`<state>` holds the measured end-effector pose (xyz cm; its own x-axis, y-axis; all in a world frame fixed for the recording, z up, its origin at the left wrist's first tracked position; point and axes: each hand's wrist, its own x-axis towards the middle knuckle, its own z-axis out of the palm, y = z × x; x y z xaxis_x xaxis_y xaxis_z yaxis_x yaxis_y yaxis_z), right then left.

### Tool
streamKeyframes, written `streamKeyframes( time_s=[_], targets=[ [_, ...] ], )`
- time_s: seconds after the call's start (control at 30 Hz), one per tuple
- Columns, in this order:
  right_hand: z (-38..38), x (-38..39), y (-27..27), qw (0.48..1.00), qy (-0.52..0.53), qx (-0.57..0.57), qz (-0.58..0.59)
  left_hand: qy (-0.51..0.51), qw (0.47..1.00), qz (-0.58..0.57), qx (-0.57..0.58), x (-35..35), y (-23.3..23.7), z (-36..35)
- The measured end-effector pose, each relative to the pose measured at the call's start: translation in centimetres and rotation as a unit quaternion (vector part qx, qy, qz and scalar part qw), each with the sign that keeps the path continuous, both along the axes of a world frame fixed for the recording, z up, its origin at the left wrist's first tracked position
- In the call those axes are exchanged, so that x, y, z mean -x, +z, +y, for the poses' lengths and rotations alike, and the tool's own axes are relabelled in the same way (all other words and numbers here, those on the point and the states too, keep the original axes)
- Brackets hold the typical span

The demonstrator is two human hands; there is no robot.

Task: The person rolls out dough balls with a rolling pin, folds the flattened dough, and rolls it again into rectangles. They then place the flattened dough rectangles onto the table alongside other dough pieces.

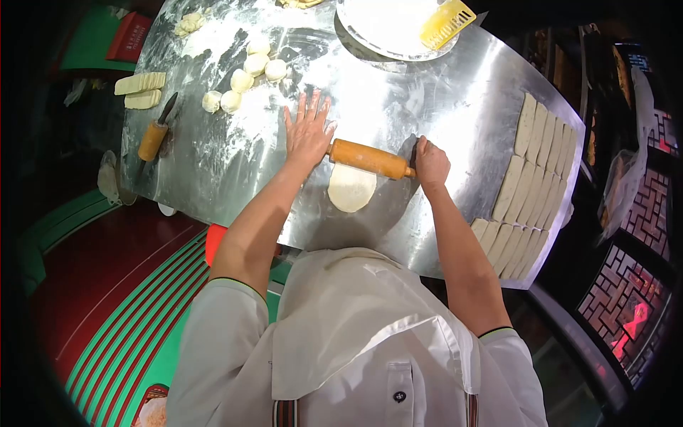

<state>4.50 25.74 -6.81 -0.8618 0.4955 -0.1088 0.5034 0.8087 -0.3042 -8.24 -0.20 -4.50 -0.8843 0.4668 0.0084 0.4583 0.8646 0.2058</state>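
Note:
A wooden rolling pin [370, 159] lies at a slant across the upper edge of a flat, round dough sheet [353, 190] on the metal table. Fingers spread and pointing away from me, my left hand [307, 135] is at the pin's left handle, its heel covering most of that end. My right hand [432, 164] is closed at the right handle, whose inner part still shows; the curled fingers are partly hidden. Beyond my left hand, several dough balls [242, 80] sit in a cluster on scattered flour.
Rows of dough strips [530, 185] cover the table's right side. A second rolling pin [153, 140] and stacked dough pieces [142, 89] lie at the left. At the far edge, a yellow slotted scraper [447, 23] rests on a white floury tray [384, 32]. A red box [129, 37] stands beyond the left corner.

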Motion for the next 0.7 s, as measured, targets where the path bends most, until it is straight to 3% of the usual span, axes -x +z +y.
streamKeyframes(
  time_s=[0.07,0.2,0.27,0.43,0.5,0.6,0.67,0.7],
  targets=[
    [-1.4,-1.5,0.3,1.0,0.023,0.01,-0.007,-0.016,1.0,-0.024,-0.004,-2.2,0.4,-1.7],
    [-7.0,-12.5,-0.1,0.995,0.074,0.021,-0.061,-0.071,0.99,-0.118,0.023,-12.4,0.9,-8.2],
    [-7.7,-13.7,0.1,0.994,0.092,0.062,-0.014,-0.065,0.994,-0.089,0.014,-11.1,0.4,-7.3],
    [-1.3,0.6,0.6,0.998,0.064,-0.013,-0.007,-0.003,1.0,-0.025,0.0,-1.7,0.7,-1.3],
    [-0.4,2.4,0.8,0.999,0.04,-0.014,0.002,0.009,1.0,0.002,0.0,0.4,-0.5,-0.5],
    [-2.9,-4.3,-0.5,0.996,0.087,0.008,-0.007,-0.04,0.996,-0.077,0.025,-3.4,-0.4,-2.2],
    [-4.3,-9.4,-0.6,0.994,0.108,0.02,-0.007,-0.048,0.975,-0.196,-0.095,-6.0,-0.2,-1.8],
    [-4.9,-11.0,-0.2,0.991,0.13,0.016,-0.001,-0.044,0.975,-0.198,-0.096,-6.6,-0.4,-2.1]
  ],
)
